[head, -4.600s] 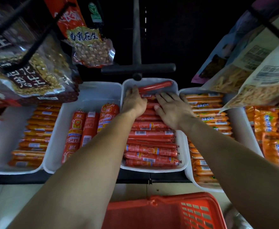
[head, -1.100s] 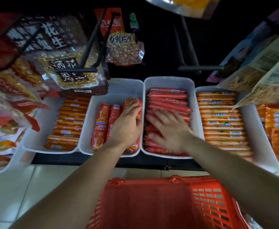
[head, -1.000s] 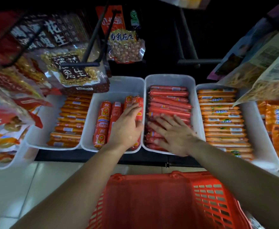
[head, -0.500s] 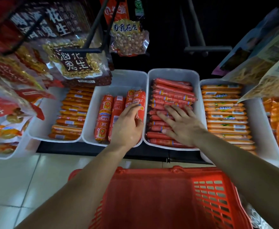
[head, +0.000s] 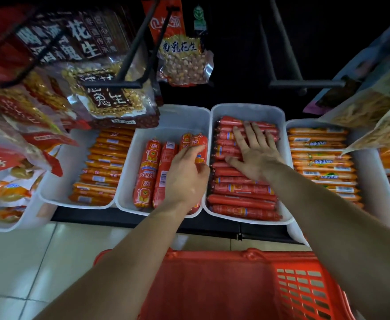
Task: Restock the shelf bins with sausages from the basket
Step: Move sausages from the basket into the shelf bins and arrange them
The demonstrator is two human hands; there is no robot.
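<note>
A white bin point(head: 247, 109) in the middle of the shelf is packed with thin red sausages point(head: 242, 202) lying crosswise. My right hand point(head: 255, 153) lies flat on them toward the back, fingers spread and straight. Left of it, another white bin point(head: 173, 121) holds a few thick red sausages point(head: 148, 172) lying lengthwise. My left hand point(head: 187, 176) rests on the rightmost thick sausage by the wall between the two bins, fingers loosely extended. The red plastic basket point(head: 235, 285) sits below my arms; no sausages show in the part I see.
White bins of orange sausages stand at the left point(head: 101, 172) and the right point(head: 321, 158). Bags of peanuts point(head: 184, 63) and other snacks hang from black hooks above the bins. A pale tiled floor point(head: 28, 262) lies below the shelf edge.
My right hand has slid from the front of the thin sausages toward the back of the bin. My left hand stays on the thick sausages.
</note>
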